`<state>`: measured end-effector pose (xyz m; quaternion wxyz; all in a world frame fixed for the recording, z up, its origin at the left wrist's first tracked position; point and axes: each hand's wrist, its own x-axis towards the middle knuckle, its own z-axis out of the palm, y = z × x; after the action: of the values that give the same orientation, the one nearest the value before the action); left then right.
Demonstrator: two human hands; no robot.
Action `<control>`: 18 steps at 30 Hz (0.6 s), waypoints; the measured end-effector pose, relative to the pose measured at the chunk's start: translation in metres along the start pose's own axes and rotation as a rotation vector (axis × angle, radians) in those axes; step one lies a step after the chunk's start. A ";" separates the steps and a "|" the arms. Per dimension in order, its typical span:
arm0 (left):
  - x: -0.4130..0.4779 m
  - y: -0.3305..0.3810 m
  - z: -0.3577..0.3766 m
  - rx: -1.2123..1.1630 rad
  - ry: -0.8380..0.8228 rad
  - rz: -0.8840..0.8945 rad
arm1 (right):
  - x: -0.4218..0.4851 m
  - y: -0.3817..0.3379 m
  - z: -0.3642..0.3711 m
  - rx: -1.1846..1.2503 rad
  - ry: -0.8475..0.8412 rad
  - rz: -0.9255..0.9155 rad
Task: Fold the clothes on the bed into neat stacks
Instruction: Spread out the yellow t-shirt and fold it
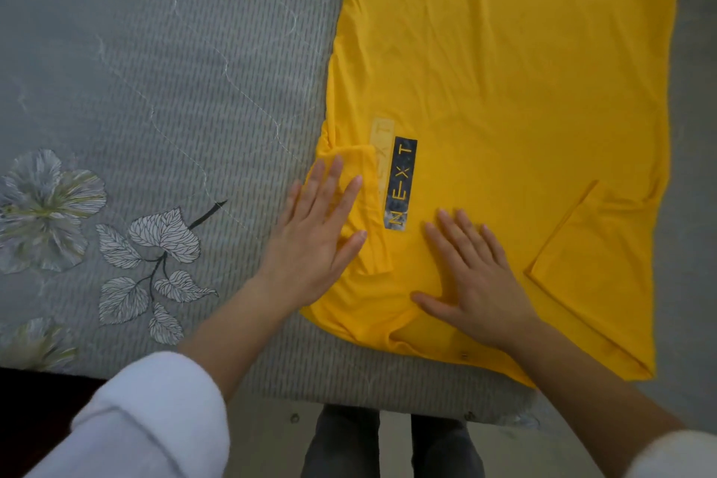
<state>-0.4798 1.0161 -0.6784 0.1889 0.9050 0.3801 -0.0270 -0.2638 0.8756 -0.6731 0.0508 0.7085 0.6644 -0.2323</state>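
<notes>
Yellow shirt lies spread on the bed, both sleeves turned in. My left hand and right hand press it flat, fingers straight and spread. Lengthwise folds remain, I judge; no stack shows yet.

left hand: flat, fingers straight | right hand: flat, fingers spread
</notes>
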 end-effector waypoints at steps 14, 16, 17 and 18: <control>-0.007 0.015 0.010 0.170 -0.138 0.008 | -0.035 0.022 -0.001 -0.032 0.040 -0.057; -0.036 0.033 0.009 0.133 -0.138 0.201 | -0.071 0.038 -0.003 -0.003 0.076 -0.063; -0.052 0.040 0.012 0.114 -0.154 0.278 | -0.091 0.047 -0.001 0.003 0.085 -0.065; -0.067 0.044 0.015 0.108 -0.175 0.330 | -0.111 0.055 0.002 -0.004 0.080 -0.071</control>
<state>-0.4946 0.9371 -0.6653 0.1741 0.9581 0.2067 -0.0946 -0.2123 0.7666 -0.6435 0.0172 0.6933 0.6910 -0.2040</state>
